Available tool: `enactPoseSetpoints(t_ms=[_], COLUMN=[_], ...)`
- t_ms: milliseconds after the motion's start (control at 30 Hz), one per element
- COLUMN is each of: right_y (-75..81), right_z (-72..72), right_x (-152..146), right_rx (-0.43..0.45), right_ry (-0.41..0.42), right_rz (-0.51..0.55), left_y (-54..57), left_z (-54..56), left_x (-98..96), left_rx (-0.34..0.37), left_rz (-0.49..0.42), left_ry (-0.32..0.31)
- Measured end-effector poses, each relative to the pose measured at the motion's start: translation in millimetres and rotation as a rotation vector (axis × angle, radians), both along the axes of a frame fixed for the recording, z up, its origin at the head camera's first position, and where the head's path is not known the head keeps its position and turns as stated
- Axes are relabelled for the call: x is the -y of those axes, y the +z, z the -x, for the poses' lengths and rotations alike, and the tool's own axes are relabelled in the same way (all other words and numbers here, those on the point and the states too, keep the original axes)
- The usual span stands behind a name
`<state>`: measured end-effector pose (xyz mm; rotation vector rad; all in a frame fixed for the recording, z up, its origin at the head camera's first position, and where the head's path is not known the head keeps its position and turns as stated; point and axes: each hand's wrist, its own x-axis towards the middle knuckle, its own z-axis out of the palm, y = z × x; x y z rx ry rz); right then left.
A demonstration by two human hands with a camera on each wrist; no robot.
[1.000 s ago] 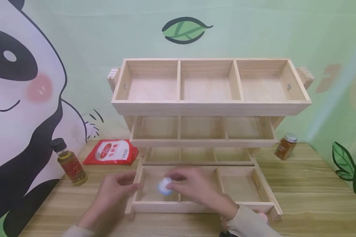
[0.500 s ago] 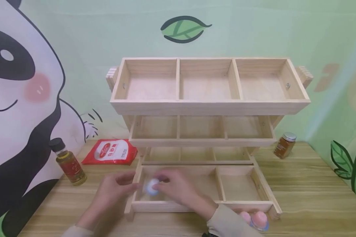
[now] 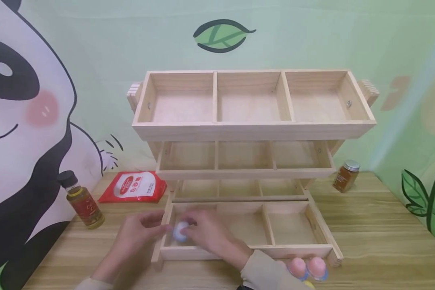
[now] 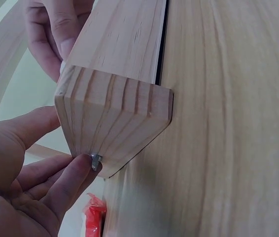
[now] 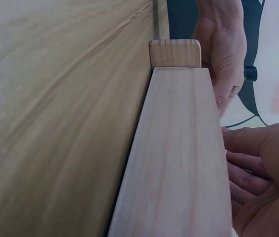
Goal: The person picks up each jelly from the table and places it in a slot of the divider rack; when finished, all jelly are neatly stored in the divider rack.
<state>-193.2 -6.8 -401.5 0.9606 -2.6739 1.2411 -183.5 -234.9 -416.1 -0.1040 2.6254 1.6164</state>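
Blue-and-white cup, pinched by right fingers, left fingers parted, could topple in the bottom nine-o'clock compartment if released crooked.

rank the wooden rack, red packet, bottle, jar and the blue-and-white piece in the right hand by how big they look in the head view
Largest to smallest by area:
wooden rack
red packet
bottle
jar
blue-and-white piece, blurred and partly covered

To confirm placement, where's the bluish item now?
In the head view, the right hand holds the bluish item in or over the left compartment of the bottom tray, near the left hand.
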Motion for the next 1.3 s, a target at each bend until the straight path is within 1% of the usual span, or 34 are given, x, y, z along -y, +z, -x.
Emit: enactPoseSetpoints(t_ms=[133,333,533,933,1133,1300], right_y=[-3.9,-8.4,-9.3,-13.6,-14.1,-14.1], right_z=[1.3,3.6,4.6,5.6,5.7,6.0], right_x=[0.8,0.1,1.8,4.3,5.3,6.6], right_rx=[0.004,-0.009,-0.025,-0.057,-0.055,-0.074], right_ry=[-0.011,-0.005,-0.017,-0.02,-0.026,-0.018], right_rz=[-0.01,-0.009,-0.04,-0.08,-0.097,-0.116], left_y=[-0.6,-1.1,-2.1,-1.5,-1.5,-1.7], left_z=[0.3,0.2,0.1,1.3,1.5,0.1], left_x=[0.4,1.1,2.5,0.9,0.5,1.3], left_rx=[0.001,0.006,-0.009,0.01,0.012,0.002], left_rz=[-0.001,0.01,0.01,0.03,0.021,0.011], left_ry=[0.0,0.001,-0.007,0.001,0.004,-0.001])
